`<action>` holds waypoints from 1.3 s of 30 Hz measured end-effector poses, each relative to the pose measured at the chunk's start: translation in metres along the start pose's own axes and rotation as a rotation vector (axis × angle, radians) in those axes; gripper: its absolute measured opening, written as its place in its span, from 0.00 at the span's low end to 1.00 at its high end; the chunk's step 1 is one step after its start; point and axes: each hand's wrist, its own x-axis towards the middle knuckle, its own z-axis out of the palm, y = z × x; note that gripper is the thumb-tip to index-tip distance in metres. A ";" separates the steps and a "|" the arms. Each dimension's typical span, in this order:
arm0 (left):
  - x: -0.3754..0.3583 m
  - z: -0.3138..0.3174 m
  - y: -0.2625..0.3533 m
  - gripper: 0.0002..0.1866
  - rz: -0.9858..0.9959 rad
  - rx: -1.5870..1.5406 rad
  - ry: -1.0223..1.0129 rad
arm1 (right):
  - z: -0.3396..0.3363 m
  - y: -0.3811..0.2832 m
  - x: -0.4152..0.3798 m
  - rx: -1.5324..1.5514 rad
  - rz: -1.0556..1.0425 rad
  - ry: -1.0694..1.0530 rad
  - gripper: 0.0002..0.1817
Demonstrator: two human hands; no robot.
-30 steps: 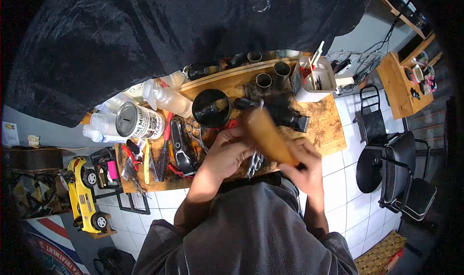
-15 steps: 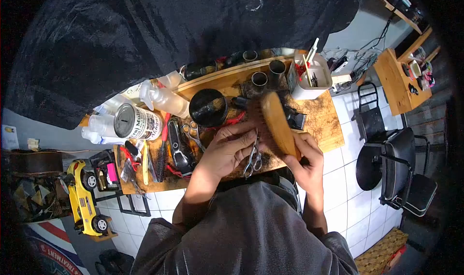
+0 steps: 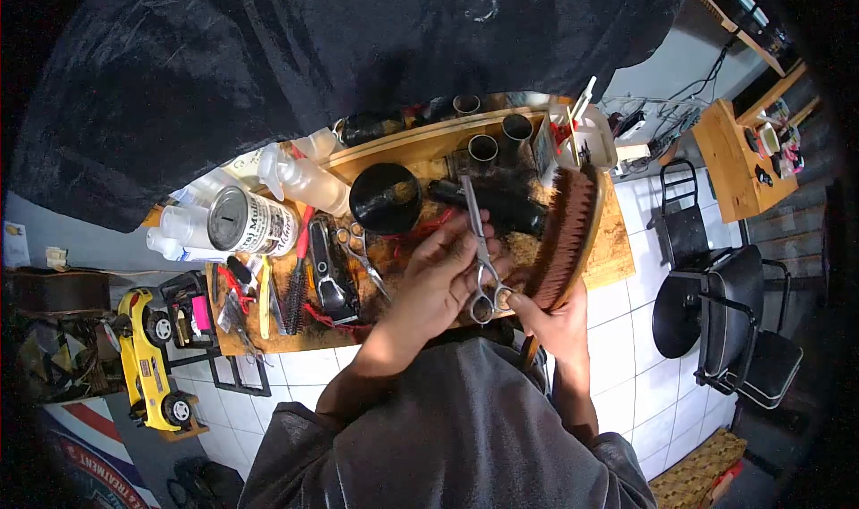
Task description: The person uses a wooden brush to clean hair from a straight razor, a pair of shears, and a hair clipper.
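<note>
A pair of scissors (image 3: 484,272) is pinched in my left hand (image 3: 428,285), blades pointing up and away, finger rings toward me. My right hand (image 3: 561,323) grips a wooden-backed brush (image 3: 565,241) with reddish-brown bristles, which face left toward the scissors. The right thumb lies close to one finger ring; whether it touches cannot be seen. Left of my left hand, a second pair of scissors (image 3: 364,254) and a black hair clipper (image 3: 331,281) lie on the wooden table (image 3: 617,258). Beyond my hands sits a round black bowl (image 3: 380,209).
Farther left are a white tin (image 3: 255,223), a spray bottle (image 3: 309,182) and a round brush (image 3: 296,294). Two dark cups (image 3: 483,149) and a white container (image 3: 595,142) stand at the back. A black chair (image 3: 738,321) is on the right, a yellow toy car (image 3: 152,361) on the left.
The brush has moved right and turned, its bristles now showing instead of its wooden back. The scissors have come into fuller view, blades up, still in my left hand.
</note>
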 end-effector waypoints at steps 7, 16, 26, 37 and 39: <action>-0.009 -0.002 0.018 0.24 -0.228 0.013 -0.147 | -0.006 0.008 0.008 0.040 -0.206 0.039 0.21; -0.019 -0.019 0.021 0.42 -0.594 0.151 -0.536 | -0.016 -0.009 0.014 0.138 -0.184 0.139 0.07; -0.021 -0.011 0.015 0.21 -0.347 0.368 -0.135 | -0.041 0.011 0.012 -0.456 -0.433 0.097 0.11; -0.026 -0.002 0.030 0.15 -0.276 0.513 -0.036 | -0.040 -0.009 0.016 -0.797 -0.446 0.395 0.22; -0.024 -0.008 0.026 0.16 -0.231 0.571 -0.117 | -0.046 -0.009 0.016 -0.779 -0.539 0.290 0.23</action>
